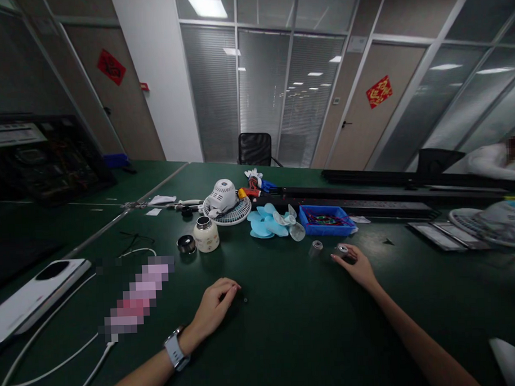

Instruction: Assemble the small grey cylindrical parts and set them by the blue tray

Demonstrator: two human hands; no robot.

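My left hand rests low over the green table, fingers curled and their tips together. Whatever it may hold is hidden. A tiny ring-shaped piece lies just right of its fingertips. Farther right, my right hand has thumb and fingers closed around a small silvery cylinder, its round top showing. Another such clear-and-metal cylinder stands upright on the table, a little left of that hand and apart from it.
Behind the cylinders are a blue tray with wires, pale blue fan blades and a white fan part. A cream jar and black-silver lid stand left. Cables and a white device lie far left; a person sits right.
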